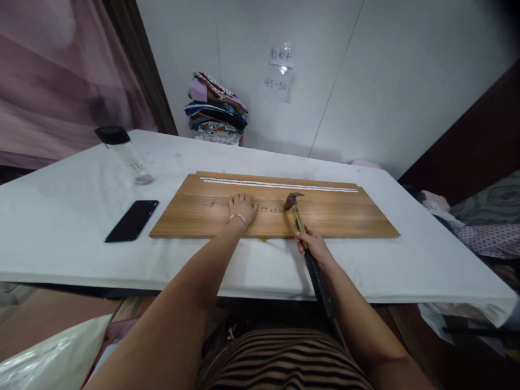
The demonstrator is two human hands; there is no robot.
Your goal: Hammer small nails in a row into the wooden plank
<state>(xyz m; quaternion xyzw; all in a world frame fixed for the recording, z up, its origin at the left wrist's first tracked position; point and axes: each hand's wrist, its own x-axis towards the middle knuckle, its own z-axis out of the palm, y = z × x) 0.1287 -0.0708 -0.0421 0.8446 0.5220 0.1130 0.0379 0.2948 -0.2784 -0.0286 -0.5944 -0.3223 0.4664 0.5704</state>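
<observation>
My right hand [314, 246] is wrapped round the handle of a claw hammer [299, 219], whose brown head is just above the wooden board [357, 216]. Flat on the board, fingers spread, lies my left hand [242, 208], with a bracelet at its wrist. Between the hand and the hammer head runs a row of several small nails [270, 210] standing in the wood. A few loose nails [210, 203] lie left of my left hand. Two white strips with markings [280, 185] stretch along the board's far side.
A black phone [131, 221] and a clear bottle with a black lid [128, 157] are on the white-covered table [174, 260], left of the board. Folded cloths [217, 111] are stacked at the back by the wall, where paper notes [280, 70] hang.
</observation>
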